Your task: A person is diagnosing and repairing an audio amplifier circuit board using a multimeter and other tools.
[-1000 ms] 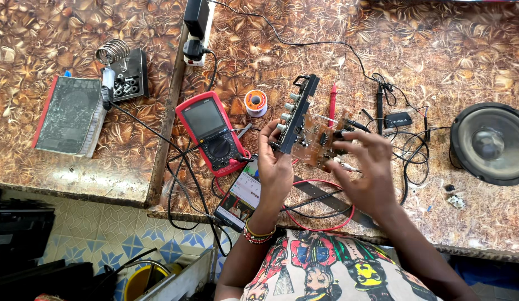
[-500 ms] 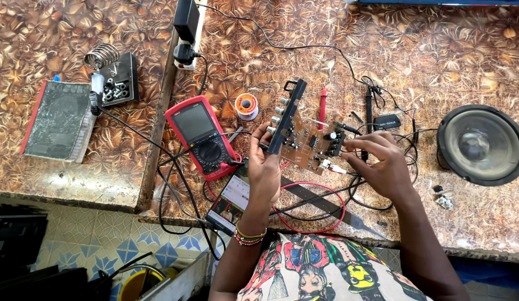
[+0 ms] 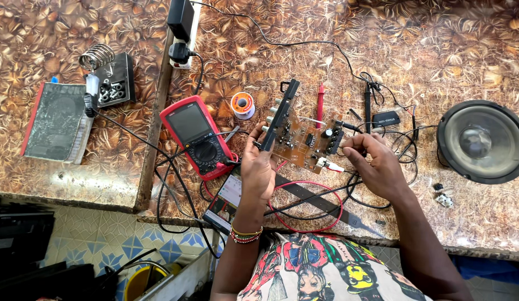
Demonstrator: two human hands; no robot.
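Both hands have lifted the circuit board (image 3: pixel 301 139) slightly nearer the body. Left hand (image 3: pixel 258 173) pinches its black front edge; right hand (image 3: pixel 376 167) grips the opposite end (fingers curled at the wires). It sits beside the red multimeter (image 3: pixel 198 136), speaker (image 3: pixel 482 140) well apart.

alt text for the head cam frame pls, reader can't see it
Seen from above, a person's left hand holds up a brown circuit board by its black end panel while the right hand pinches its far edge, over a brown patterned worktop. Around it lie a red multimeter, solder spool, speaker, phone and tangled wires.
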